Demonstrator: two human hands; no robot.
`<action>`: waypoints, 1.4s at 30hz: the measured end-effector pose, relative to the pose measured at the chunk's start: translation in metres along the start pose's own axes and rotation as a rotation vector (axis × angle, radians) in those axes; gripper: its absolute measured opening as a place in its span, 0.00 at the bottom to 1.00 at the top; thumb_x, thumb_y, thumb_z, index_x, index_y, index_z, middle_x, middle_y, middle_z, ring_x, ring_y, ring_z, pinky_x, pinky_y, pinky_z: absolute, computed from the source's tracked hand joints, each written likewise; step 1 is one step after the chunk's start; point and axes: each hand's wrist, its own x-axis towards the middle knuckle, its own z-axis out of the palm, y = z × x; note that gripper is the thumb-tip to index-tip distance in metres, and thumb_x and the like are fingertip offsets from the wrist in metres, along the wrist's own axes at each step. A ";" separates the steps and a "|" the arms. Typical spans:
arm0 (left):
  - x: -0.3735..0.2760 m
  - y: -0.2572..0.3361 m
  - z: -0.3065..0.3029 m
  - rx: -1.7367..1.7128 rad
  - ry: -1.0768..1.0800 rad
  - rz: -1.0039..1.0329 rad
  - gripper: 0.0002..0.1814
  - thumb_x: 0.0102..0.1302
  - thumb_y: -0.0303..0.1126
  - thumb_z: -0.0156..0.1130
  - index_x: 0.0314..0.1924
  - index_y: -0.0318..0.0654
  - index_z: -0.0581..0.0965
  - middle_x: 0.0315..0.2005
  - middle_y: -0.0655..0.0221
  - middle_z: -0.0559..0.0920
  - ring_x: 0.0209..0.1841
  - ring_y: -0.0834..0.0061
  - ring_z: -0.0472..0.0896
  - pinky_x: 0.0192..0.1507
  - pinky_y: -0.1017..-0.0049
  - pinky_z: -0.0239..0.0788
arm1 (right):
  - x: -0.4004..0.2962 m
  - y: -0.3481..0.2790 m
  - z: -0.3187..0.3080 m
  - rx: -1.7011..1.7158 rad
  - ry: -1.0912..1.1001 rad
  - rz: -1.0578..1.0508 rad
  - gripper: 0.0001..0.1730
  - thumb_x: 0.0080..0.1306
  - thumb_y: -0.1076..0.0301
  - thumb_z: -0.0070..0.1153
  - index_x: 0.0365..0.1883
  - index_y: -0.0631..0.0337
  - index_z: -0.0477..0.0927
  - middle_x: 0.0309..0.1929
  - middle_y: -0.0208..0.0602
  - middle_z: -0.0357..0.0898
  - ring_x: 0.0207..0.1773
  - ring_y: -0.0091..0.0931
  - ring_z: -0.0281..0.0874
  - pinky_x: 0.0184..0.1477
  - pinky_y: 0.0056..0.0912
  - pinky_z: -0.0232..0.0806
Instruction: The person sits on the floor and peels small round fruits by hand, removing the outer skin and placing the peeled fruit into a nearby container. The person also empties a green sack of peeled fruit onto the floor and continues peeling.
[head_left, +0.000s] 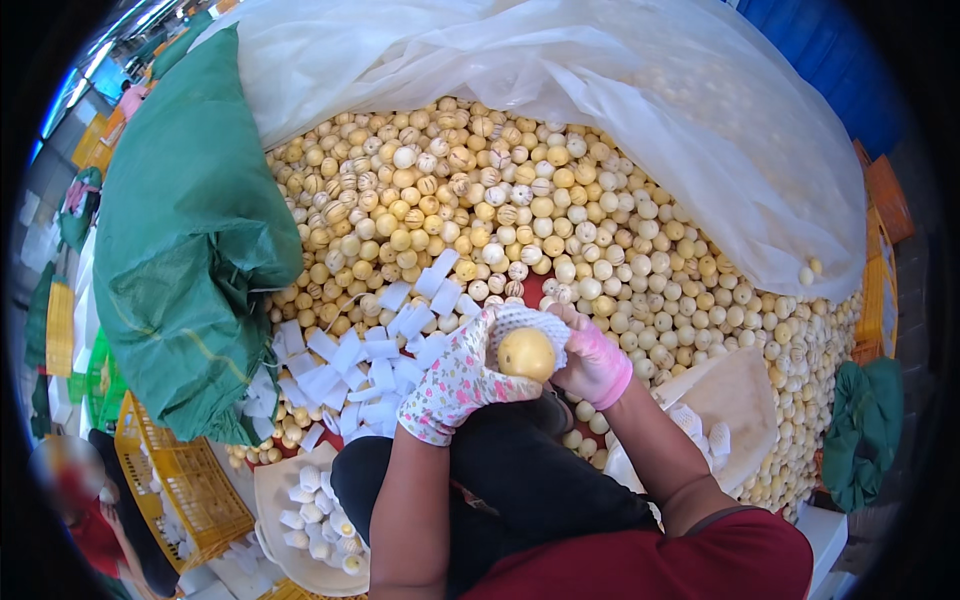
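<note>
My left hand (469, 371), in a floral-print glove, is curled around a yellow pepino melon (526, 355). A white foam net sleeve (531, 319) surrounds the fruit's far side, leaving its near face bare. On the right, my right hand (592, 356) in a pink and white glove grips the sleeve's edge; part of its fingers is hidden behind the foam. Both hands are above my lap. Just beyond them spreads a large heap of loose pepino melons (420, 195), some with purple stripes. Flattened white foam sleeves (367, 367) are piled left of my left hand.
Left of my knees, a pale tub (274, 499) holds foam-sleeved fruit; another pale tub (739, 390) stands at right. A stuffed green sack (187, 210) leans over the heap's left side. Translucent plastic sheeting (675, 112) covers its back. A yellow crate (184, 480) and a person (101, 532) are at lower left.
</note>
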 end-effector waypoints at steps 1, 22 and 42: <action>-0.002 0.002 0.002 0.004 0.011 -0.017 0.45 0.43 0.38 0.82 0.61 0.35 0.69 0.53 0.65 0.77 0.56 0.72 0.76 0.59 0.69 0.68 | -0.003 0.002 0.004 0.023 0.024 -0.009 0.28 0.56 0.59 0.71 0.51 0.60 0.73 0.51 0.37 0.78 0.57 0.32 0.76 0.61 0.43 0.67; -0.128 0.019 -0.106 0.329 0.899 0.095 0.31 0.60 0.29 0.65 0.64 0.36 0.69 0.55 0.62 0.75 0.53 0.68 0.78 0.47 0.72 0.79 | 0.094 0.049 -0.111 -1.452 0.472 -0.060 0.28 0.64 0.64 0.57 0.63 0.55 0.70 0.48 0.43 0.78 0.53 0.35 0.77 0.58 0.37 0.68; -0.350 -0.196 -0.176 0.509 1.523 -0.213 0.24 0.66 0.27 0.59 0.61 0.26 0.71 0.60 0.53 0.72 0.58 0.60 0.75 0.61 0.71 0.69 | 0.094 0.092 -0.162 -0.177 0.486 0.261 0.16 0.72 0.61 0.53 0.56 0.49 0.70 0.45 0.30 0.79 0.38 0.21 0.78 0.31 0.23 0.71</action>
